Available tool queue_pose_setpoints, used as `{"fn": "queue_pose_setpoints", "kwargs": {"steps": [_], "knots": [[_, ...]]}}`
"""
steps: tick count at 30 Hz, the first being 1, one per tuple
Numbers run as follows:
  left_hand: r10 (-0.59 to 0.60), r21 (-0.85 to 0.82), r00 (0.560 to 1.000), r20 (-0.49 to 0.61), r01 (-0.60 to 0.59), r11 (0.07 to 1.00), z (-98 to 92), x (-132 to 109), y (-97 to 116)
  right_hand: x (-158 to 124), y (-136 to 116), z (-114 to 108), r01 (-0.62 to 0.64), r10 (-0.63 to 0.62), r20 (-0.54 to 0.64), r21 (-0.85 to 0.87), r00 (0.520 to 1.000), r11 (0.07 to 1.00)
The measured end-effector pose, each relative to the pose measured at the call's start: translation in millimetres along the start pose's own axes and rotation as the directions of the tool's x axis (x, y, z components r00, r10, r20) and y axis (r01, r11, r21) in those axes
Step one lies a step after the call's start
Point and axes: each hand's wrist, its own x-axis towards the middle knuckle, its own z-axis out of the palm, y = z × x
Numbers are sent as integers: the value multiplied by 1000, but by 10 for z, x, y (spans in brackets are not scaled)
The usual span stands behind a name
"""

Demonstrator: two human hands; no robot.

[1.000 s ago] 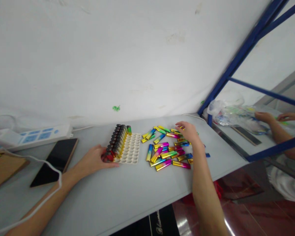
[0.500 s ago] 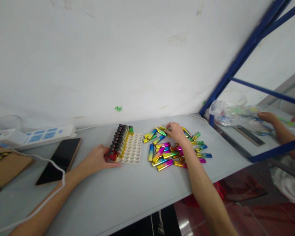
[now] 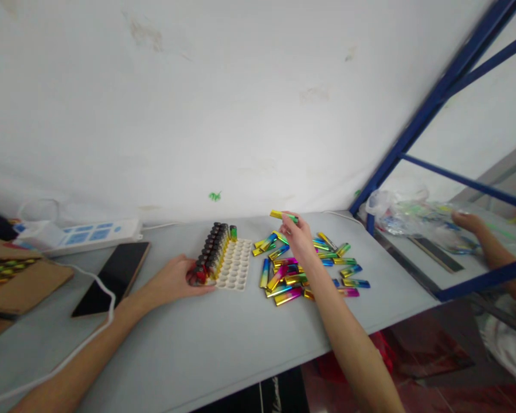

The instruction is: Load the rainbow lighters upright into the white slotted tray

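My right hand (image 3: 298,238) pinches one shiny yellow-green lighter (image 3: 282,216) and holds it lifted above the far side of a pile of several rainbow-coloured lighters (image 3: 309,269) lying flat on the grey table. My left hand (image 3: 174,279) rests on the table with its fingers curled against the near left corner of a white tray with round holes (image 3: 236,267). Dark-topped lighters (image 3: 212,252) stand upright in the tray's left rows; the other holes are bare.
A black phone (image 3: 114,275) and a white power strip (image 3: 83,236) lie to the left, with a white cable (image 3: 90,338) crossing my left arm. A cardboard box (image 3: 21,278) sits at far left. Behind a blue frame (image 3: 395,155), another person's hand (image 3: 468,221) handles a plastic bag (image 3: 408,209).
My right hand reached leftwards over the pile, closed on one lighter and lifted it off the table. My left hand stayed at the tray.
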Motion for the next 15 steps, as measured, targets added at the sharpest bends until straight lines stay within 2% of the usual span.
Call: {"fn": "queue_pose_setpoints", "kwargs": {"steps": [3,8,12,15], "knots": [[2,12,1000,-4,-2,1000,-7,-12,20,-83,7,170,-35,34,37,45,999,998],[39,5,999,6,-39,999,-27,-15,57,-225,75,315,-51,59,147,-57,987,997],[33,1,999,1,-33,999,-17,-11,51,-333,61,355,-45,73,293,-101,953,994],[27,7,1000,-15,-27,1000,1,-10,28,-387,49,399,7,29,376,-95,926,995]]}}
